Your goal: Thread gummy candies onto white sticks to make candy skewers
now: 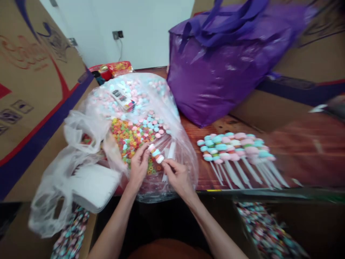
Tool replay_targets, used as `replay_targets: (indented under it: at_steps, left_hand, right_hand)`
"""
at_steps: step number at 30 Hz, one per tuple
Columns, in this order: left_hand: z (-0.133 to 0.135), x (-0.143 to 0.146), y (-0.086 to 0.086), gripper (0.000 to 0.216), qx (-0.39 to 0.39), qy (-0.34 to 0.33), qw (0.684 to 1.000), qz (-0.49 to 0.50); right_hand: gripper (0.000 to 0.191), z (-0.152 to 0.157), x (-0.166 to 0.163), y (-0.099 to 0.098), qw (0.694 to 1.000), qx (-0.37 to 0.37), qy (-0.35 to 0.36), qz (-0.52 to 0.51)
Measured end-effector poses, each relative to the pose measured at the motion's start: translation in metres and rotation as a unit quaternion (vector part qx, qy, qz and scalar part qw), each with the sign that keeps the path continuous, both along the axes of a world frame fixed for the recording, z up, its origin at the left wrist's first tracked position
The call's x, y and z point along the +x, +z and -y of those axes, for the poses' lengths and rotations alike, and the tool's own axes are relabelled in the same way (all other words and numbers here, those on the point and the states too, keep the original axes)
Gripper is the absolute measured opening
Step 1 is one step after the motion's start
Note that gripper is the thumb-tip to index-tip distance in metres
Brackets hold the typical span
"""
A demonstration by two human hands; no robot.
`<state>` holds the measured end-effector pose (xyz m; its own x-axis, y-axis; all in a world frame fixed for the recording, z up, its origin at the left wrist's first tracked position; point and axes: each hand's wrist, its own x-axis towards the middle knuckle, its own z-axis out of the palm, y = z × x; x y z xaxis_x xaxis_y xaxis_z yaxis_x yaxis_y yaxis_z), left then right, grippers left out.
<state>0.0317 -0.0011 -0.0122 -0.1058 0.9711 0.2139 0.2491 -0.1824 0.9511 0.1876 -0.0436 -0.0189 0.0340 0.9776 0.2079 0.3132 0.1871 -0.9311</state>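
Observation:
A short candy skewer of pink, blue and white marshmallows, with an orange piece among them, is held between my hands. My left hand pinches its upper end between thumb and fingers. At the lower end my right hand is closed, fingertips against the last marshmallow; its stick is hidden or too blurred to see. Just beneath lie colourful ring candies and loose pink and blue marshmallows on a clear plastic bag. White sticks lie beside my right hand.
Finished-looking candy skewers lie in a row on the red-brown table. A purple bag stands behind them. Cardboard boxes flank the table. A white container and thin plastic bags sit at left.

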Motion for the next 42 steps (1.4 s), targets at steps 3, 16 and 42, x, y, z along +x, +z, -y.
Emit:
replay_targets:
  at_steps: [3,16,42]
  left_hand:
    - [-0.001,-0.001,-0.004,0.043,-0.003,0.023,0.999,0.033]
    - [-0.007,-0.007,-0.023,0.034,0.029,0.022,0.992,-0.12]
    - [-0.031,0.013,0.002,0.025,0.04,-0.002,0.979,-0.201]
  right_hand:
    - [0.029,0.007,0.003,0.011,1.0,0.024,-0.007,0.018]
    - [0.032,0.018,0.169,0.035,0.865,0.053,-0.368,0.337]
    - [0.019,-0.008,0.009,0.011,0.92,-0.121,-0.105,0.357]
